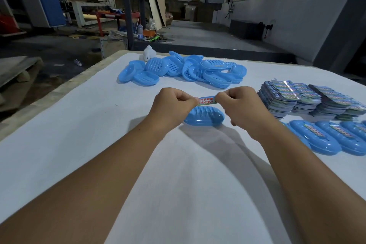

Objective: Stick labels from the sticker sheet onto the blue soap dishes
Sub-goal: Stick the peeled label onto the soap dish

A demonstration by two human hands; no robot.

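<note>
A narrow label [206, 100] with red characters on a blue-green ground is stretched between my two hands. My left hand [174, 103] pinches its left end and my right hand [240, 103] pinches its right end. The label hovers just above a blue soap dish [204, 119] lying on the white table [99, 134]. Part of that dish is hidden behind my hands. At the right edge lie blue dishes carrying labels [324, 138]. Stacks of sticker sheets [309, 99] sit behind them.
A heap of unlabelled blue soap dishes [178, 69] lies at the far side of the table, with a small white object [149, 55] behind it. The table's left edge runs diagonally beside a dark workshop floor.
</note>
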